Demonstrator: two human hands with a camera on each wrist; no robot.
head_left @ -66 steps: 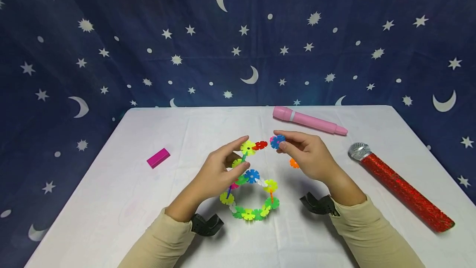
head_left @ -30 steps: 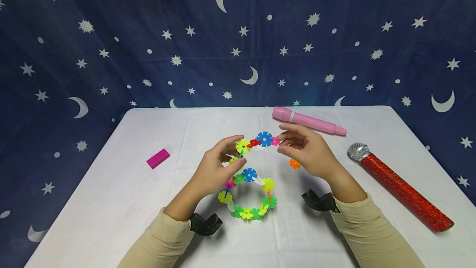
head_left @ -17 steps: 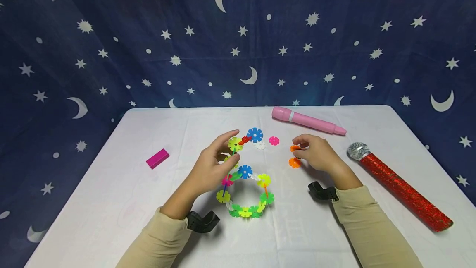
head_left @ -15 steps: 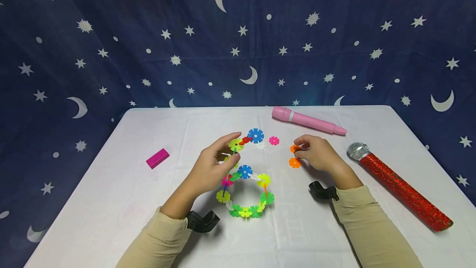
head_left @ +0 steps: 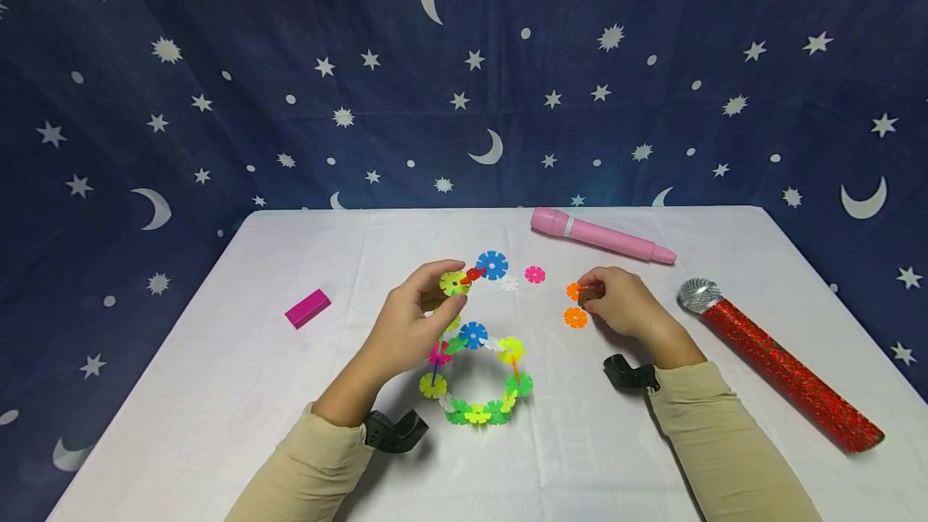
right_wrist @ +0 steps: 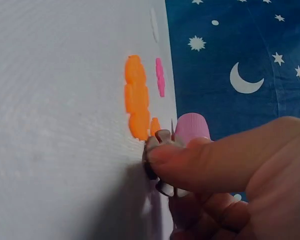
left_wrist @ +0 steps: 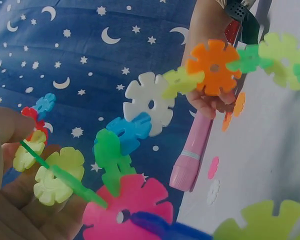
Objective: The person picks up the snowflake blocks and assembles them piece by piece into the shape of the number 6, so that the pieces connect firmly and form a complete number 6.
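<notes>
My left hand [head_left: 416, 321] pinches a yellow notched plastic disc [head_left: 453, 283] in a chain of interlocking flower-shaped discs. Past its fingers the chain ends in a red disc [head_left: 473, 274] and a blue disc [head_left: 492, 265]. Below, the chain joins a ring of green, yellow, white and blue discs [head_left: 478, 413]. Near two orange discs [head_left: 576, 318] on the table, my right hand [head_left: 627, 304] is low with its fingers bent. In the right wrist view, its thumb and fingers pinch a dark grey notched disc [right_wrist: 163, 136].
A pink disc [head_left: 535, 275] and a white disc [head_left: 509, 284] lie behind the ring. Farther back is a pink toy microphone [head_left: 609, 238]; a red glittery microphone [head_left: 790, 373] lies at right. A magenta block [head_left: 308, 308] sits at left on the white-covered table [head_left: 181, 409].
The blue disc, earlier in my right hand, now hangs on the red one. My right hand has left it and moved right and down to the orange discs. The left drifted slightly left.
</notes>
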